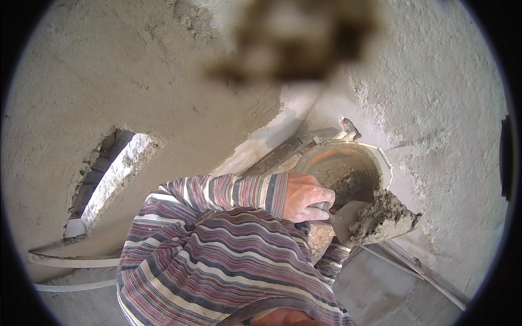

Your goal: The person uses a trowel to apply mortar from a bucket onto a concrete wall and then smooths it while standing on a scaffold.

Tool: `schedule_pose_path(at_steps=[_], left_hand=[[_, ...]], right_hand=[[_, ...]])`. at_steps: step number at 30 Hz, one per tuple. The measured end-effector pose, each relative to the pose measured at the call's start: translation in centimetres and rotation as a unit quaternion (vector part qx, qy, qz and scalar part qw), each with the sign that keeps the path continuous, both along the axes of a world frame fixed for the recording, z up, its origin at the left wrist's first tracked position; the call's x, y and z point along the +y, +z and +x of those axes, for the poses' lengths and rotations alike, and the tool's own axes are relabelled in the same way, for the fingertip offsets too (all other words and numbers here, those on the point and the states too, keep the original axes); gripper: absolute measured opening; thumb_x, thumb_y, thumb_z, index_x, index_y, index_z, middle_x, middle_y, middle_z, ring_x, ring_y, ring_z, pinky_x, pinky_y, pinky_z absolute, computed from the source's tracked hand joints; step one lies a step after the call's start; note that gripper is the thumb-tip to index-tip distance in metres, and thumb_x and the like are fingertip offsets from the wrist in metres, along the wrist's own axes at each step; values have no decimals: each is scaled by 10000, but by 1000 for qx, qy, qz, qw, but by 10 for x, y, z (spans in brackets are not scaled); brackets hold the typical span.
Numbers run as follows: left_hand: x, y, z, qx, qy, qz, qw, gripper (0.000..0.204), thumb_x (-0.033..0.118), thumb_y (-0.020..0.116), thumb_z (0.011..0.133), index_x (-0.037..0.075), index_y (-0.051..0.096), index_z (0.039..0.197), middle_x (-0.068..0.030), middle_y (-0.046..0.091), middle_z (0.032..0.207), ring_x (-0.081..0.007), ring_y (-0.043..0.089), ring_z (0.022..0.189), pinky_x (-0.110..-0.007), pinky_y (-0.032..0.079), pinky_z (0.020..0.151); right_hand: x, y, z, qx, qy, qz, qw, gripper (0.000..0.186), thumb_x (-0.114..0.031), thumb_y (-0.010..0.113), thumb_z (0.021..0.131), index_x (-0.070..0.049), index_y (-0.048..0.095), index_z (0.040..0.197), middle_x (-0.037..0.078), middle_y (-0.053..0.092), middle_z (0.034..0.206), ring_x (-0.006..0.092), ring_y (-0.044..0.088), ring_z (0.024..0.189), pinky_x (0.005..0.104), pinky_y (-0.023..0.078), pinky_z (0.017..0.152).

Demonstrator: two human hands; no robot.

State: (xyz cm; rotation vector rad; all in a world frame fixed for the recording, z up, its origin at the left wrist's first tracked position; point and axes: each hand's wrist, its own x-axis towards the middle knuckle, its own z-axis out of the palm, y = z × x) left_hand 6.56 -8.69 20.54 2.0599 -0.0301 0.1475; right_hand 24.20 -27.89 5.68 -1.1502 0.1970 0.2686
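Note:
My left arm, in a striped sleeve, reaches across to the right, and my left hand [309, 198] is closed in a fist round what looks like a trowel's handle. From the fist a flat grey blade [346, 218] runs to the right. Lumpy wet mortar [381, 217] is heaped against and on it. Just beyond my hand stands a round bucket [375, 161] with mortar inside and a pale bail handle along its right side. Of my right arm only a piece of striped sleeve [333, 262] shows; the right hand is hidden. Beside that sleeve is a speckled tan surface [319, 239] I cannot identify.
Rough plastered walls [435, 98] meet in a corner behind the bucket. A narrow slot [111, 176] opens in the left wall. Long strips [76, 262] lie at lower left, bars [421, 271] at lower right. A small red-tipped object [348, 127] is behind the bucket. A blurred brown shape hangs above.

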Motion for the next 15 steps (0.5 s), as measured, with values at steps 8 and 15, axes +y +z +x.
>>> schedule_pose_path(at_steps=[8,15], left_hand=[[166,-39,-29,144,365,-247,886,296,283,588,884,-10,574,919,42,470,603,-52,443,493,-194,381,442],[154,209,-111,-35,373,321,870,363,342,445,941,26,526,782,35,382,534,-50,369,433,-199,312,397]], right_hand=[[-62,-3,40,-180,59,-341,921,129,-1,588,699,-45,508,790,-2,505,739,92,442,631,221,376,581],[-81,5,61,-194,89,-360,908,139,-27,595,695,-48,457,687,-35,429,666,96,361,603,250,331,572]])
